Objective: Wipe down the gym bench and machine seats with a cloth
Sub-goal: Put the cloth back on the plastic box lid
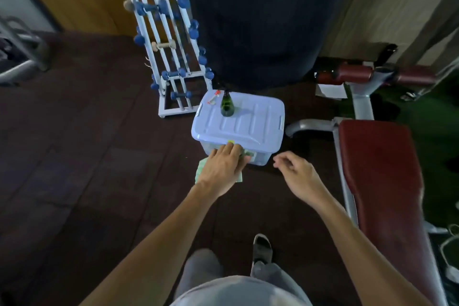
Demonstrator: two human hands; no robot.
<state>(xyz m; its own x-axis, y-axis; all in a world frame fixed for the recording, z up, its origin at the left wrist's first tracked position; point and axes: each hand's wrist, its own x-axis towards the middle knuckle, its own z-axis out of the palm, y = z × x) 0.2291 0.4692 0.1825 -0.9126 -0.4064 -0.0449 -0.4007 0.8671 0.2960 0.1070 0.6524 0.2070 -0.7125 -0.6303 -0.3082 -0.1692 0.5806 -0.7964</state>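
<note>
My left hand (224,167) grips a pale green cloth (200,172), which hangs below the palm in front of a lidded blue plastic box (250,119). My right hand (296,172) hovers to the right of the box with its fingers loosely curled and nothing in it. The dark red padded gym bench (377,181) runs along the right side, its grey frame beside my right forearm. Red roller pads (352,74) sit at the bench's far end. A dark green bottle (226,105) stands on the box lid.
A white rack of blue dumbbells (171,47) stands behind the box on the left. A large dark punching bag (260,20) hangs just beyond the box. Grey machine tubing (22,59) is at the far left. The floor is dark tile; my shoe (262,246) is below.
</note>
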